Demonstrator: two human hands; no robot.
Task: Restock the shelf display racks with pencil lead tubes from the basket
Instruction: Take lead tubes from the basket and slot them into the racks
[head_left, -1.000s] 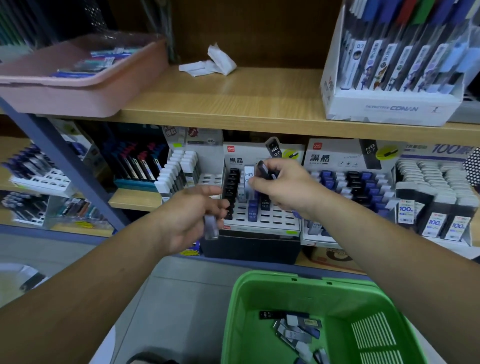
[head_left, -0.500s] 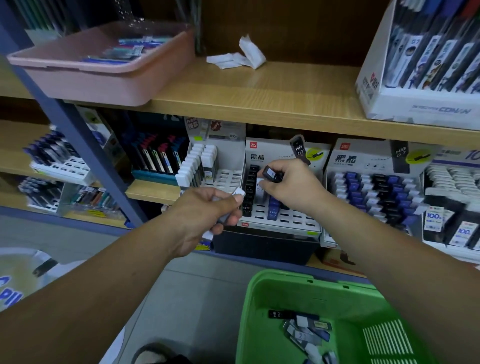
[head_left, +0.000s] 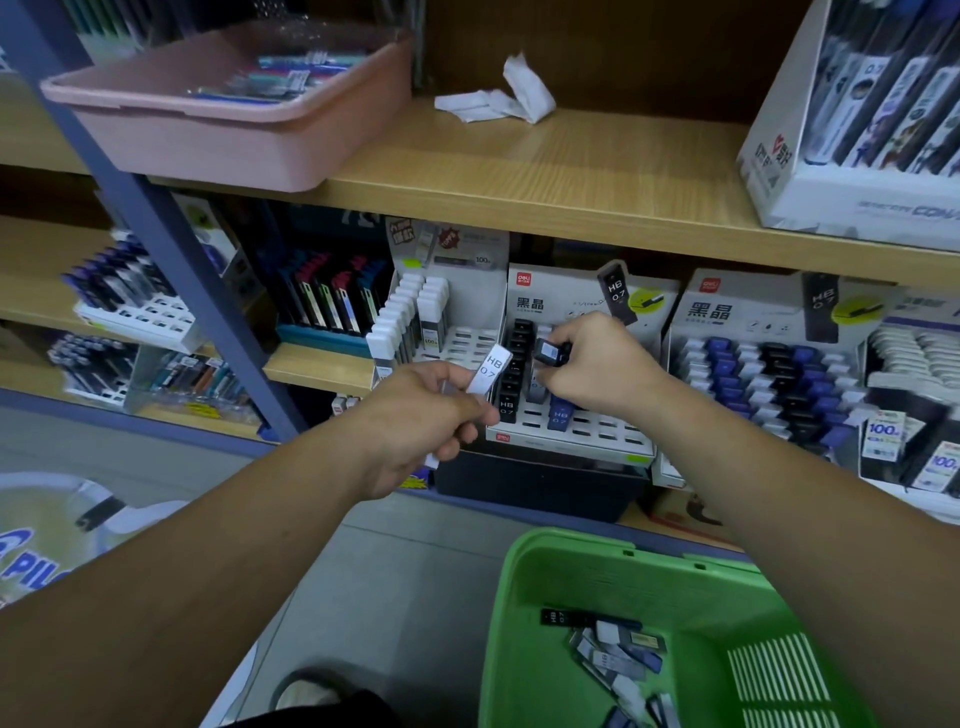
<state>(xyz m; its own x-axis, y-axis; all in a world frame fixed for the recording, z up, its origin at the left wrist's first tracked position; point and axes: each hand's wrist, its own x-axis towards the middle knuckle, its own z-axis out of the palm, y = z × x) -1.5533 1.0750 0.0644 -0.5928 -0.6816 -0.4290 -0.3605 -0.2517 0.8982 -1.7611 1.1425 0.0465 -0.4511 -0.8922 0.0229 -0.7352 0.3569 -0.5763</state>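
My left hand (head_left: 423, 421) grips a white lead tube (head_left: 488, 370) marked HB 0.7, tilted up toward the rack. My right hand (head_left: 597, 366) pinches a black lead tube (head_left: 551, 352) just above the slotted white display rack (head_left: 571, 434), which holds a column of black tubes (head_left: 514, 364) on its left and a blue tube (head_left: 560, 410). The green basket (head_left: 550, 566) sits below at the bottom right, with several loose lead tubes (head_left: 608, 660) on its floor.
A second lead rack (head_left: 769, 374) full of blue and black tubes stands to the right, and a rack of white tubes (head_left: 410, 322) to the left. Above, the wooden shelf (head_left: 519, 192) carries a pink tray (head_left: 218, 130), crumpled paper (head_left: 504, 98) and a pen box (head_left: 852, 187).
My left hand rose and turned its white tube up toward the rack. My right hand stays over the rack with the black tube. The view shifted left.
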